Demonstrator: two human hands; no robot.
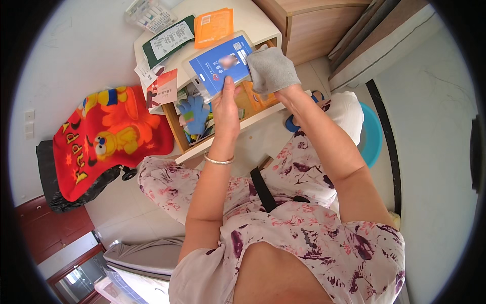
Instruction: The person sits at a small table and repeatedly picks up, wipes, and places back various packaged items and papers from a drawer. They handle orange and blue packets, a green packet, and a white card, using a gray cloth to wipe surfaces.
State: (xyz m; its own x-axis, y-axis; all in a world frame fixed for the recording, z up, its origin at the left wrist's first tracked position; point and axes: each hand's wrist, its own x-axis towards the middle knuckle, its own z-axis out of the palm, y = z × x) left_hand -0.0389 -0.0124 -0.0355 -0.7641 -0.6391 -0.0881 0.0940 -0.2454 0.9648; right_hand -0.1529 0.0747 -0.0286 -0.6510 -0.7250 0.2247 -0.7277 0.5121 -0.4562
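Above an open wooden drawer [258, 118], my left hand [226, 110] grips a blue badge card in a clear plastic holder [205, 64], with the thumb on its face. The card bears writing, a printed code and a blurred photo. A folded grey cloth [274, 70] covers the fingers of my right hand [288, 93] and touches the card's right edge. In the drawer lie a blue knitted glove [195, 114], an orange packet [260, 99] and small items. Which fingers hold the cloth is hidden.
On the white cabinet top [250, 17] lie orange envelopes [213, 27], a dark green folder [169, 41] and a red leaflet [162, 88]. A red patterned blanket [114, 136] is at the left. A teal basin [372, 135] stands on the floor at the right.
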